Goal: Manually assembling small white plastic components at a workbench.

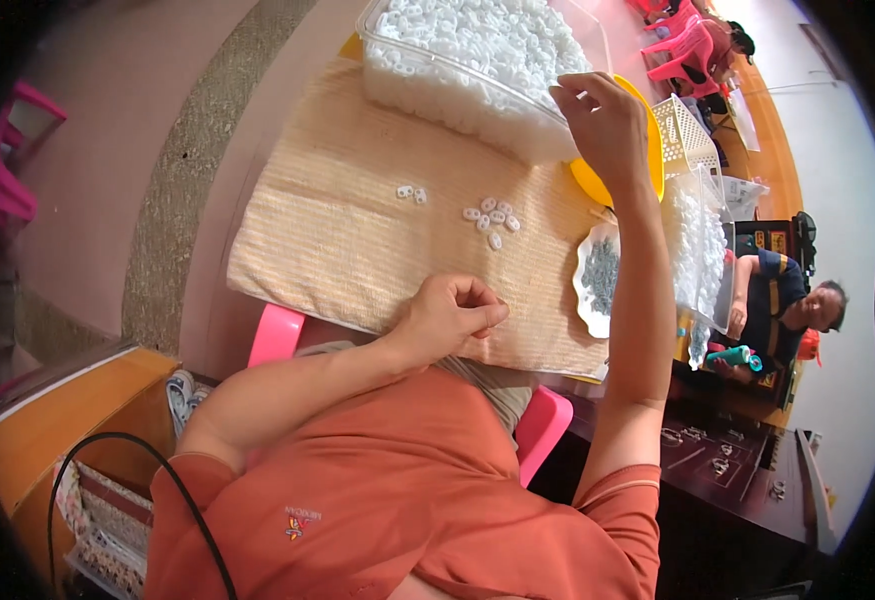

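Note:
My right hand [605, 125] is raised beside the right end of a clear plastic bin [452, 95], its fingers bent together. Whether anything is between those fingertips I cannot make out. Small white plastic pieces [487, 35] fill the bin. Over the near part of the cloth-covered table, my left hand [452, 317] is closed with thumb and index finger together; what it may hold is hidden. On the tan cloth [332, 180] lie a loose cluster of several white oval pieces [495, 241] with holes and, to its left, two similar pieces [420, 196].
A scalloped white dish [584, 300] of small grey metal parts sits near my right forearm. Behind that arm are a yellow round rim [652, 140], a white perforated basket [687, 135] and another clear bin [725, 230] of white pieces. A person [777, 300] sits at right.

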Action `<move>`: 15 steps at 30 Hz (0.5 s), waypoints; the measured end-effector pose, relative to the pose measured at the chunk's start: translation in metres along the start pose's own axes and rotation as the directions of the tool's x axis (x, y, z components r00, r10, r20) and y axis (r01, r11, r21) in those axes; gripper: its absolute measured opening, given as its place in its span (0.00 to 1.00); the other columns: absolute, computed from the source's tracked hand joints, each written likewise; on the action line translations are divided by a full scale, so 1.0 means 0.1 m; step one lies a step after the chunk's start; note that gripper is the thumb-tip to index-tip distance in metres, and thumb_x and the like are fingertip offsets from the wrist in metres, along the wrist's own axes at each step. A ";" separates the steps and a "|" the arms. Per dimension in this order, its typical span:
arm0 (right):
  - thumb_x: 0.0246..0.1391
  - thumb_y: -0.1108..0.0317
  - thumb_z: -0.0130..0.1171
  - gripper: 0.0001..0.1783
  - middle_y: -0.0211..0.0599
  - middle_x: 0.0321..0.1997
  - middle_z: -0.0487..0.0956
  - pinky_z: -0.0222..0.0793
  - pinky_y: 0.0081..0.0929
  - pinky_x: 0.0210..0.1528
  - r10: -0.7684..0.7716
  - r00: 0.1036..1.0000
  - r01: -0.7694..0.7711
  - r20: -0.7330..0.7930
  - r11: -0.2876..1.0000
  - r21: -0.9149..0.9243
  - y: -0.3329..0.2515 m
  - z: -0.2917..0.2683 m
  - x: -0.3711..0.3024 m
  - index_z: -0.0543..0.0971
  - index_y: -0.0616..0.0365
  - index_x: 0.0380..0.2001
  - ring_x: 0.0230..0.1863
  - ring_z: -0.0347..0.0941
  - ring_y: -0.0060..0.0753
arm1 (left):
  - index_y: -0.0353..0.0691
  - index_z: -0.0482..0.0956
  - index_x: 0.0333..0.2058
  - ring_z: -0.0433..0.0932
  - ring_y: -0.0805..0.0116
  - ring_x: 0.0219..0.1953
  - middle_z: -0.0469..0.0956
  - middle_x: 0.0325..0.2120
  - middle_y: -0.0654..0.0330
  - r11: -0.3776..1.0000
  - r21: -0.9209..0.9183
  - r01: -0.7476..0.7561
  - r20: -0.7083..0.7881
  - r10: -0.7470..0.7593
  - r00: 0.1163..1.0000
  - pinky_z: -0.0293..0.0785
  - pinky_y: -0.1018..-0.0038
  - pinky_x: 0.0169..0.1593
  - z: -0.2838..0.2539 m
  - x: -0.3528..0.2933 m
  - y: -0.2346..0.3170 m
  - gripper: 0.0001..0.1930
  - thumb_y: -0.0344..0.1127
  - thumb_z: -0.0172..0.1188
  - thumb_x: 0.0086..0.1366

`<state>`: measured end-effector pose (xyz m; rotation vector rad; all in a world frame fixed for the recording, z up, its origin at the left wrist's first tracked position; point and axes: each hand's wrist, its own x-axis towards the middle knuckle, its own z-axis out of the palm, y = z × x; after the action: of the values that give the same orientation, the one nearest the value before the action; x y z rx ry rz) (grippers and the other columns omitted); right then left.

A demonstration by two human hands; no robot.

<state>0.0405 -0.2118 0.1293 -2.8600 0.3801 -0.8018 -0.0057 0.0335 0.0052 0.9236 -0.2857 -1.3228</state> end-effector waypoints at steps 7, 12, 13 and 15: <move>0.43 0.53 0.70 0.31 0.41 0.59 0.73 0.68 0.36 0.56 -0.145 0.923 0.153 0.356 0.988 0.006 0.17 0.09 0.37 0.77 0.50 0.52 0.55 0.72 0.42 | 0.36 0.76 0.31 0.71 0.81 0.24 0.75 0.23 0.65 1.000 0.007 0.006 0.016 -0.006 1.000 0.68 0.83 0.26 -0.02 -0.04 0.05 0.06 0.31 0.62 0.63; 0.41 0.49 0.71 0.49 0.46 0.69 0.58 0.54 0.42 0.68 -0.257 0.877 0.293 0.405 0.956 -0.030 0.21 0.39 0.51 0.60 0.43 0.66 0.69 0.54 0.53 | 0.36 0.76 0.32 0.72 0.81 0.25 0.76 0.23 0.65 1.000 0.027 0.000 0.005 0.000 1.000 0.69 0.83 0.27 -0.02 -0.04 0.01 0.06 0.31 0.62 0.62; 0.41 0.49 0.71 0.51 0.47 0.70 0.57 0.53 0.44 0.69 -0.261 0.871 0.295 0.417 0.955 -0.020 0.22 0.47 0.52 0.59 0.43 0.67 0.69 0.53 0.55 | 0.36 0.76 0.32 0.72 0.81 0.25 0.76 0.24 0.65 1.000 0.016 0.008 0.000 -0.008 1.000 0.70 0.83 0.27 -0.02 -0.03 0.01 0.06 0.31 0.62 0.62; 0.42 0.46 0.69 0.51 0.48 0.71 0.55 0.51 0.46 0.69 -0.276 0.864 0.308 0.422 0.951 -0.008 0.27 0.55 0.57 0.56 0.42 0.68 0.69 0.52 0.58 | 0.36 0.76 0.31 0.73 0.81 0.25 0.76 0.24 0.65 1.000 0.027 0.007 0.009 -0.007 1.000 0.70 0.83 0.27 -0.02 -0.02 0.03 0.06 0.32 0.62 0.62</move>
<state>0.1115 -0.2498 0.1054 -3.0913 -0.0853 -0.1892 -0.0028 0.0360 0.0061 0.9425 -0.3085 -1.3329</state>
